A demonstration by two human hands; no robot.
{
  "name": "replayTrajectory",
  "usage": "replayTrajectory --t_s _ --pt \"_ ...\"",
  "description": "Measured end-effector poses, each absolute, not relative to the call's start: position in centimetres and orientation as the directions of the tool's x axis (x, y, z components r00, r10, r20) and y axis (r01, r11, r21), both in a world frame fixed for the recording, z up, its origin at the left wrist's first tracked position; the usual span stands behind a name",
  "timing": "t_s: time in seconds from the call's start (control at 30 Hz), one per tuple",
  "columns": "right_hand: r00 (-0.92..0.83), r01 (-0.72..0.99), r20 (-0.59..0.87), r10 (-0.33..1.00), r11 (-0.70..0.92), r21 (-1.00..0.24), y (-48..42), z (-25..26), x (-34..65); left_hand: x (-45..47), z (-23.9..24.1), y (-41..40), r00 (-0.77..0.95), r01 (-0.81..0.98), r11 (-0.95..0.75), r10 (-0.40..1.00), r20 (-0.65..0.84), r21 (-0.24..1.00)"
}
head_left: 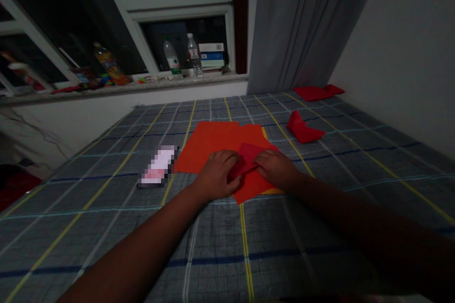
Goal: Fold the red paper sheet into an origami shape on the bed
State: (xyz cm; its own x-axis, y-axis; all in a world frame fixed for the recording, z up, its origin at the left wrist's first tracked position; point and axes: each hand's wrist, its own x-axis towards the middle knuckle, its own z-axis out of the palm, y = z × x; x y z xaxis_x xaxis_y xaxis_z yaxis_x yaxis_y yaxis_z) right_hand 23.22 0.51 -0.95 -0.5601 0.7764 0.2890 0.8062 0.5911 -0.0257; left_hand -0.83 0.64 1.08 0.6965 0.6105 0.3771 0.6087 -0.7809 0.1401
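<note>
A folded piece of red paper [249, 152] lies between my two hands, above several flat orange sheets [209, 139]. My left hand [218, 175] grips its left side, fingers curled over the top and thumb near the lower edge. On the opposite side, my right hand [275, 168] pinches the paper's right part with bent fingers. An orange-red flap [247, 191] sticks out toward me below the hands; whether it belongs to the folded piece or to a sheet underneath, I cannot tell. The fingertips partly hide the folds.
A phone [158, 165] with a blurred screen lies left of the sheets on the checked bedspread [117, 236]. To the right sits a folded red paper shape [304, 128]. More red paper [313, 93] rests at the far right. Bottles [194, 57] and books [212, 56] stand on the windowsill.
</note>
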Motion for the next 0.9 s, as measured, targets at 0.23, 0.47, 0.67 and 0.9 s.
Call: replayTrajectory --t_s 0.23,0.47,0.67,0.9 --pt "-0.573 0.773 0.311 0.759 0.626 -0.102 0.7 -1.2 23.1 -0.5 0.6 1.1 0.732 0.649 -0.758 0.646 0.215 0.069" --pt "-0.570 0.793 0.226 0.790 0.601 -0.099 1.3 -0.4 24.2 -1.3 -0.3 2.3 0.659 0.645 -0.715 0.699 0.278 0.269" --pt "-0.491 0.841 0.221 0.843 0.524 -0.132 1.7 -0.2 24.9 -1.3 -0.5 2.8 0.562 0.611 -0.597 0.790 0.246 0.521" --pt "-0.448 0.862 0.251 0.858 0.489 -0.132 1.9 -0.3 24.9 -1.3 0.2 2.7 0.443 0.711 -0.471 0.877 0.187 0.522"
